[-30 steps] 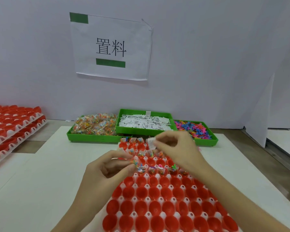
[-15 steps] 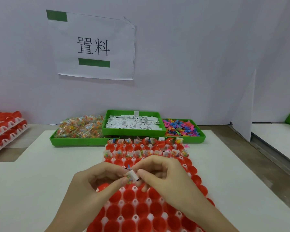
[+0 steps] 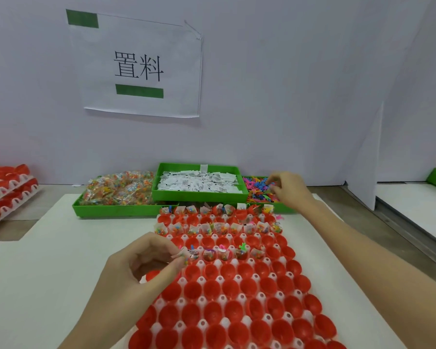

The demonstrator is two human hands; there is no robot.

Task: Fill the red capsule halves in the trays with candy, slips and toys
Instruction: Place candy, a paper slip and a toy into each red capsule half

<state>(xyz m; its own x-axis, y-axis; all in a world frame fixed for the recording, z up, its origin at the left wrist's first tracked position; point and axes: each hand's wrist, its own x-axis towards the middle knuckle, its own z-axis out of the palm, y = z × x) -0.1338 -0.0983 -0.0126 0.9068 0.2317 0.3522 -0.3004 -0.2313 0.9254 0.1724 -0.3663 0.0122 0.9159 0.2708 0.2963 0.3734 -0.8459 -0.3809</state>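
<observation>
At nine o'clock a stack of spare trays [image 3: 3, 190] of glossy red cups sits at the table's edge; the left hand [image 3: 141, 270] hovers over the near-left side of the main tray [image 3: 239, 297], thumb and fingers pinching a small crinkly candy packet [image 3: 188, 255] just above the cups; the tray, white moulded plastic holding round red halves [image 3: 239, 285], runs lengthwise from six towards twelve o'clock on a white mat [image 3: 48, 260]; its far row and two rows behind the hand hold packets, slips and toys, cups all mouth-up; at twelve o'clock three green bins stand side by side, touching: candy bin [image 3: 121, 210] heaped with clear packets, slip bin [image 3: 199, 196] with white printed slips, toy bin [image 3: 257, 190] with bright plastic bits; at one o'clock the right hand [image 3: 287, 190] reaches into the toy bin, fingers curled down among the toys, though whether they grasp one I cannot tell; above hangs a paper sign [image 3: 141, 66] on the pale wall.
</observation>
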